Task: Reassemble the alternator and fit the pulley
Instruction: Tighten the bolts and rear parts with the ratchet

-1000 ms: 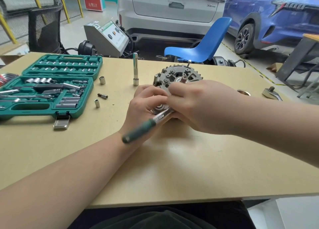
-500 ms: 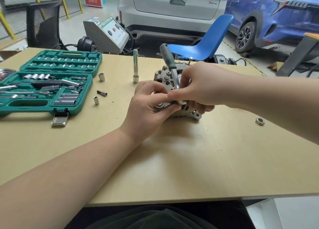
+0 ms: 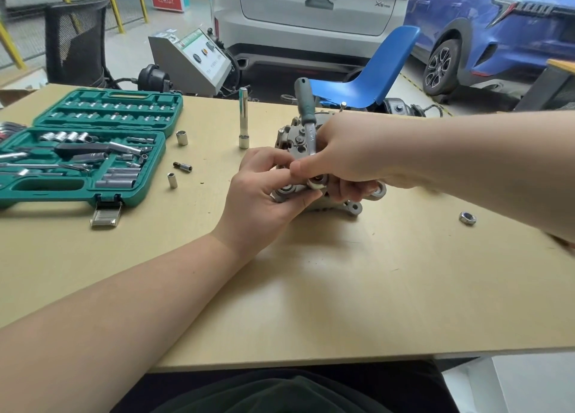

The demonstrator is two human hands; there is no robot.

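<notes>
The grey alternator point(image 3: 295, 139) lies on the wooden table point(image 3: 342, 288), mostly hidden behind both hands. My left hand point(image 3: 267, 195) grips its near left side, fingers curled round the housing. My right hand point(image 3: 345, 160) pinches the head of a ratchet wrench point(image 3: 306, 117) set on the near face of the alternator; its green handle points up and away from me. A loose nut point(image 3: 467, 218) lies on the table to the right. I cannot see a pulley.
An open green socket set point(image 3: 84, 148) sits at the left, with loose sockets point(image 3: 182, 138) and a bit point(image 3: 183, 166) beside it. A tall socket extension point(image 3: 243, 118) stands upright behind my left hand. A blue chair point(image 3: 367, 80) and cars stand beyond the table.
The ratchet handle swung from pointing toward me to pointing up and away. My right hand shifted with it, uncovering the nut on the right. Since half a second ago little has moved.
</notes>
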